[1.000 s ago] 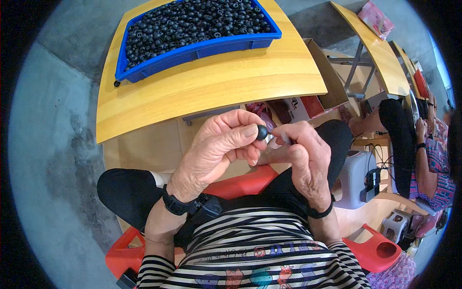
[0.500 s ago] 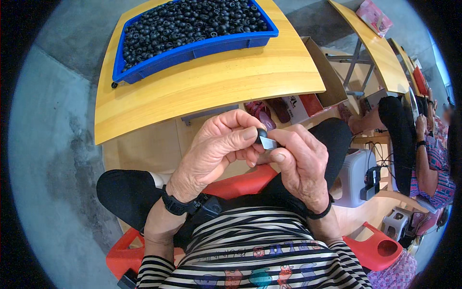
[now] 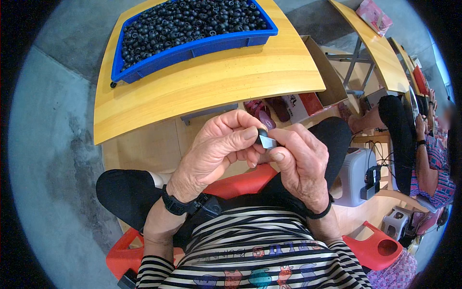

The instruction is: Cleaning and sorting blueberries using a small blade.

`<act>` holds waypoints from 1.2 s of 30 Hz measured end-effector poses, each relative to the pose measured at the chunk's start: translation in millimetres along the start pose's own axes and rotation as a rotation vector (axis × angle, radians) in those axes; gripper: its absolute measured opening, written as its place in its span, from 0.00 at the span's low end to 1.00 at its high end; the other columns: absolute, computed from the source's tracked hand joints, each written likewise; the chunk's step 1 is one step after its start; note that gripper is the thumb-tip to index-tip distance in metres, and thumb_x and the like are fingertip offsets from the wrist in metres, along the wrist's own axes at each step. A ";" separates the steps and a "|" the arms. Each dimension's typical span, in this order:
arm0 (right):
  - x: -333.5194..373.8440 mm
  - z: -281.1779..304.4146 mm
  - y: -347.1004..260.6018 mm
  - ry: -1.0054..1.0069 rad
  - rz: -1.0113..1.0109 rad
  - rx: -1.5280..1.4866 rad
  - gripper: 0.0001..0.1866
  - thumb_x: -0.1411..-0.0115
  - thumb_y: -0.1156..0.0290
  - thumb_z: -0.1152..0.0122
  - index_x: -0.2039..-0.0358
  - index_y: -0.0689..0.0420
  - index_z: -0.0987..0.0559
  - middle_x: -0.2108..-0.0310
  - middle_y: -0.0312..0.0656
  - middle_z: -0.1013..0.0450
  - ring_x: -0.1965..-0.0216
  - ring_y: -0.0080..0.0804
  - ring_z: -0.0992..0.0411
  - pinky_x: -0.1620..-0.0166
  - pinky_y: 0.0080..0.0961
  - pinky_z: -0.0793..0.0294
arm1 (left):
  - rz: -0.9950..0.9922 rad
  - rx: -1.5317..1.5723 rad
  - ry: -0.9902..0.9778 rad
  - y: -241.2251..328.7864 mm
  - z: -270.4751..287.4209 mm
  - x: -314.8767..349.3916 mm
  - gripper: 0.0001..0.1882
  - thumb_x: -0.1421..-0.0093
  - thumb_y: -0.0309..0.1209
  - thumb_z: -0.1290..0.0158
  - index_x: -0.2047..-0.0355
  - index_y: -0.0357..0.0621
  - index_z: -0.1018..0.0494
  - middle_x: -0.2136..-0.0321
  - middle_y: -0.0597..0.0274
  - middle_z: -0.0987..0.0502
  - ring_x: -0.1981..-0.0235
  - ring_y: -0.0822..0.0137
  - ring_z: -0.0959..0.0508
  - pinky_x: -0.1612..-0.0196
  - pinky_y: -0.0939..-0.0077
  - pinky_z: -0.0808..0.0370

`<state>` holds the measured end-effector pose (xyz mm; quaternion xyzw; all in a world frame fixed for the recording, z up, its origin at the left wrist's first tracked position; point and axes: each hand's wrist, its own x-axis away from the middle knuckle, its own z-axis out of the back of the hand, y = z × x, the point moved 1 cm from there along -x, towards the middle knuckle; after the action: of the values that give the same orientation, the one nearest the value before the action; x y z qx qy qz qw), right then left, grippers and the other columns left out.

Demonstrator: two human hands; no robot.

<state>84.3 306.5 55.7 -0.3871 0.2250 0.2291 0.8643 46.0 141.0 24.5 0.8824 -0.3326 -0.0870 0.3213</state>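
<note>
My left hand point(image 3: 214, 150) pinches a small round black part point(image 3: 261, 134) between thumb and fingers in front of my body. A flat, pale metal blade point(image 3: 268, 142) sticks out from the closed thumb and forefinger of my right hand point(image 3: 304, 163), its tip touching or just beside the part. Whether the blade has a handle is hidden by my fingers. Beyond my hands, a blue plastic tray point(image 3: 192, 52) heaped with similar hollow black parts point(image 3: 192, 29) rests on a yellow wooden table point(image 3: 216, 82).
One loose black part point(image 3: 113, 85) lies by the tray's near left corner. My legs flank a red stool point(image 3: 243, 184). Shoes point(image 3: 260, 113) and a cardboard box point(image 3: 325, 72) are under and beside the table. To the right are a grey plastic stool point(image 3: 355, 178) and another seated person point(image 3: 428, 164).
Almost nothing differs. The blade is tilted slightly against the black part, and both hands keep their grip and place.
</note>
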 end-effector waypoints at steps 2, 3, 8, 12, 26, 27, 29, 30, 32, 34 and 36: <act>0.6 -0.4 0.3 0.000 0.001 0.001 0.10 0.48 0.66 0.40 0.71 0.60 0.25 0.81 0.42 0.35 0.81 0.36 0.33 0.79 0.28 0.34 | 0.000 0.001 -0.001 -0.5 0.5 -0.1 0.08 0.41 0.30 0.49 0.64 0.39 0.29 0.75 0.59 0.23 0.77 0.74 0.23 0.73 0.82 0.24; 1.1 -0.7 0.9 0.003 0.004 0.006 0.10 0.48 0.66 0.40 0.71 0.60 0.25 0.81 0.42 0.35 0.81 0.36 0.33 0.79 0.28 0.34 | -0.001 0.001 -0.002 -0.6 0.7 -0.1 0.08 0.41 0.30 0.49 0.64 0.39 0.29 0.75 0.59 0.23 0.77 0.74 0.23 0.73 0.82 0.24; 1.2 -1.2 3.1 0.006 0.011 0.013 0.10 0.48 0.66 0.39 0.72 0.60 0.25 0.82 0.42 0.35 0.81 0.36 0.33 0.79 0.28 0.34 | 0.020 0.008 -0.004 -2.3 1.7 -0.9 0.08 0.41 0.30 0.49 0.64 0.39 0.29 0.75 0.59 0.23 0.77 0.73 0.23 0.73 0.82 0.24; 1.2 -2.1 3.1 0.012 0.005 0.000 0.10 0.49 0.67 0.39 0.73 0.61 0.25 0.82 0.42 0.35 0.81 0.36 0.34 0.79 0.28 0.34 | 0.010 0.033 -0.009 -3.7 2.0 -1.3 0.07 0.42 0.29 0.49 0.65 0.38 0.28 0.75 0.59 0.23 0.77 0.73 0.23 0.74 0.82 0.24; 6.5 15.3 22.1 0.089 -0.371 -0.271 0.15 0.38 0.64 0.51 0.69 0.65 0.25 0.79 0.37 0.32 0.85 0.24 0.28 0.76 0.19 0.31 | -0.042 -0.123 0.099 -5.0 6.5 -1.0 0.09 0.45 0.32 0.45 0.68 0.40 0.30 0.76 0.58 0.25 0.79 0.73 0.26 0.76 0.80 0.29; 4.8 12.4 18.3 0.094 -0.451 -0.436 0.15 0.40 0.64 0.48 0.68 0.65 0.25 0.79 0.36 0.33 0.84 0.22 0.30 0.77 0.17 0.34 | -0.038 -0.122 0.093 -4.8 6.8 -1.7 0.09 0.45 0.32 0.45 0.68 0.40 0.30 0.76 0.58 0.25 0.79 0.73 0.26 0.76 0.80 0.29; 6.0 8.0 19.7 0.100 -0.528 -0.602 0.14 0.42 0.63 0.44 0.67 0.64 0.25 0.79 0.35 0.34 0.83 0.19 0.31 0.77 0.16 0.36 | -0.063 -0.095 0.030 -4.9 5.4 -2.1 0.10 0.45 0.32 0.44 0.67 0.40 0.30 0.74 0.59 0.24 0.79 0.74 0.26 0.75 0.82 0.28; 8.7 4.0 24.5 0.087 -0.394 -0.500 0.15 0.46 0.64 0.40 0.66 0.64 0.25 0.78 0.34 0.34 0.82 0.18 0.34 0.77 0.14 0.38 | -0.062 -0.096 0.029 -4.6 3.3 -2.3 0.10 0.45 0.32 0.44 0.67 0.40 0.30 0.74 0.59 0.24 0.79 0.74 0.26 0.75 0.82 0.28; 7.8 0.5 17.8 0.056 -0.328 -0.427 0.19 0.56 0.67 0.32 0.64 0.61 0.24 0.78 0.32 0.36 0.79 0.17 0.42 0.77 0.14 0.43 | 0.023 -0.107 0.052 -5.1 -0.6 -2.8 0.11 0.45 0.33 0.44 0.66 0.40 0.30 0.72 0.59 0.24 0.77 0.75 0.25 0.75 0.83 0.27; 6.2 -8.2 13.8 0.043 -0.329 -0.465 0.18 0.56 0.68 0.31 0.64 0.61 0.23 0.79 0.33 0.36 0.79 0.18 0.41 0.77 0.16 0.42 | 0.031 -0.094 0.085 -8.7 -1.0 -2.1 0.11 0.46 0.33 0.44 0.66 0.40 0.30 0.73 0.60 0.24 0.77 0.75 0.25 0.75 0.84 0.27; 5.0 -9.9 12.7 0.037 -0.284 -0.447 0.17 0.56 0.69 0.32 0.65 0.61 0.23 0.79 0.33 0.35 0.78 0.19 0.40 0.76 0.16 0.41 | 0.035 -0.081 0.118 -12.4 -0.2 -3.0 0.12 0.46 0.33 0.43 0.66 0.39 0.30 0.73 0.60 0.24 0.77 0.74 0.24 0.76 0.84 0.26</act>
<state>78.9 307.6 39.8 -0.6002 0.1281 0.1424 0.7765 50.4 150.2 16.7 0.8663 -0.3249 -0.0427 0.3770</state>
